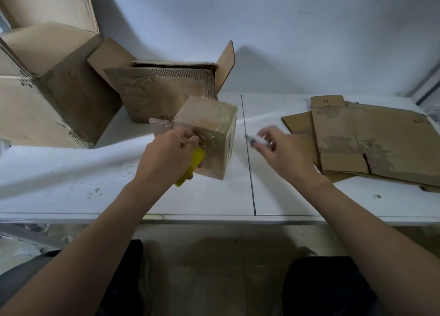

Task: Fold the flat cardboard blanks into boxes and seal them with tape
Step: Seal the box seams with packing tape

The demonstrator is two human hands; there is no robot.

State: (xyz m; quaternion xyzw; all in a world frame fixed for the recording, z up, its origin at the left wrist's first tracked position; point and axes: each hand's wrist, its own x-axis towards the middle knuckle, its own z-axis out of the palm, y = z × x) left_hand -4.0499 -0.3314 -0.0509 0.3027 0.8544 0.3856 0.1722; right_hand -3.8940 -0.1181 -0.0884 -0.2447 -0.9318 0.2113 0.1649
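The small box (207,112) is seen in plain brown, glossed with clear tape (215,138); the tool (190,169) against it is yellow. The white worktop (273,196) is flecked grey. The brown flat blanks (371,139) at its right edge are blotched with paler patches.

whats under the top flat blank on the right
More flat cardboard sticks out from under the top blank at its left and near edges, lying on the white table. How many sheets lie beneath is covered.
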